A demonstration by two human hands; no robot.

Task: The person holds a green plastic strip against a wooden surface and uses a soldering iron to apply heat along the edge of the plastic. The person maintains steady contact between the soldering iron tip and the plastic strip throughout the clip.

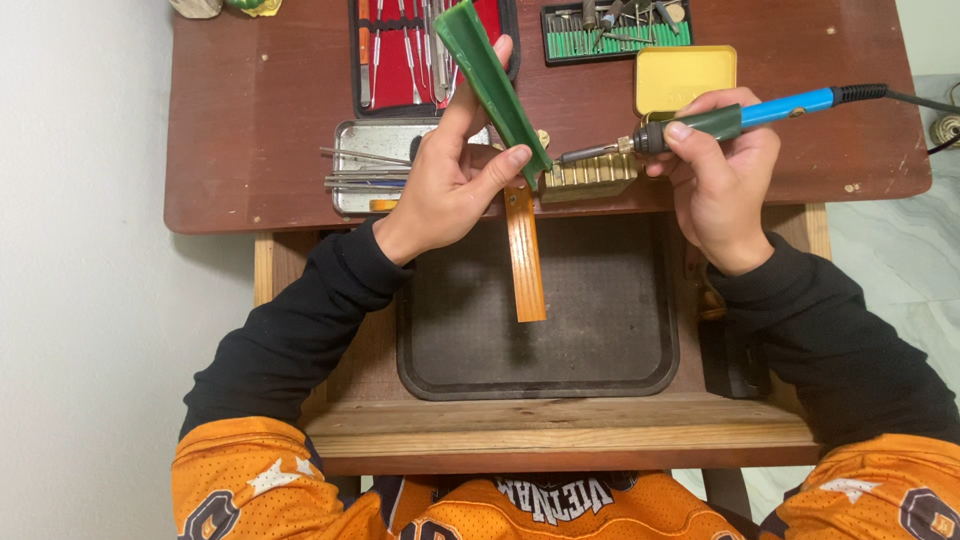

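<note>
- Both hands are raised over the far edge of the bench, well apart from each other, each clamped on its own thing.
- Left hand (450,185) grips a green strip (490,85) between thumb and fingers; the strip's long axis runs from upper left, over the tool case, down to lower right, ending at the fingertips.
- An orange ribbon-like strip (525,255) hangs from just below that hand, its long axis nearly straight toward the person, its free end over the dark tray (620,370).
- Right hand (720,170) is closed on a soldering iron (740,115) with a blue and dark green handle; the iron lies almost level, cord end to the right, metal tip pointing left.
- The tip (570,156) stops just beside the lower end of the green strip; whether it touches I cannot tell. The right hand is the nearer one to that meeting point by way of the tool; the left hand holds the strip right at it.
- Below the tip sits a small brass-coloured block (590,178).
- On the dark red bench (250,120), from left to right: a metal tin with rods (365,165), an open red-lined tool case (395,50), a green rack of bits (610,30), a yellow tin (685,78).
- A pale wall is at the left, a light floor at the right.
</note>
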